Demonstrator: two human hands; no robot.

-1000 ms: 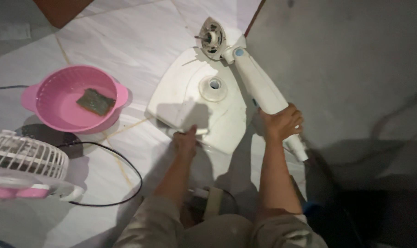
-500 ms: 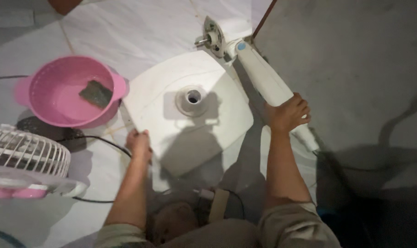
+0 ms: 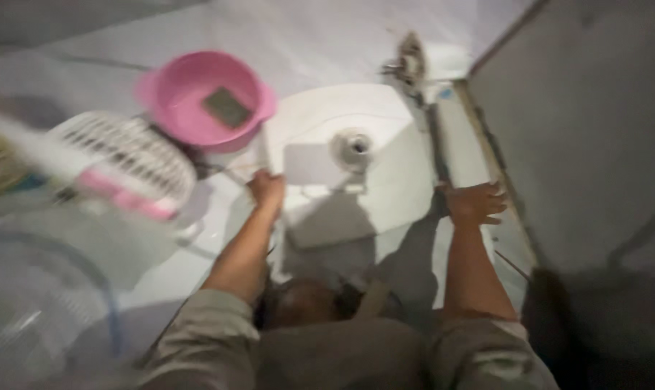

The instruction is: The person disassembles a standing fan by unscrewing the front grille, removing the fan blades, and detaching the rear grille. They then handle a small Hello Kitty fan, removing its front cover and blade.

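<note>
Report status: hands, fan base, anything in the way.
Left hand on white fan base edge. Right hand flat on fan pole. Pink basin, fan grille close beside.

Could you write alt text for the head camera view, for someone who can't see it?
Blurred view looking down at a person on a pale floor: the left hand grips the edge of a white fan base, while the right hand rests on the white fan pole beside it. A pink basin holding a sponge and a white fan grille lie to the left.

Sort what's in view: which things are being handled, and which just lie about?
In hand: white fan base, held at its edge by left hand; white fan pole, under right hand.
Lying about: pink basin with sponge; fan grille.
</note>
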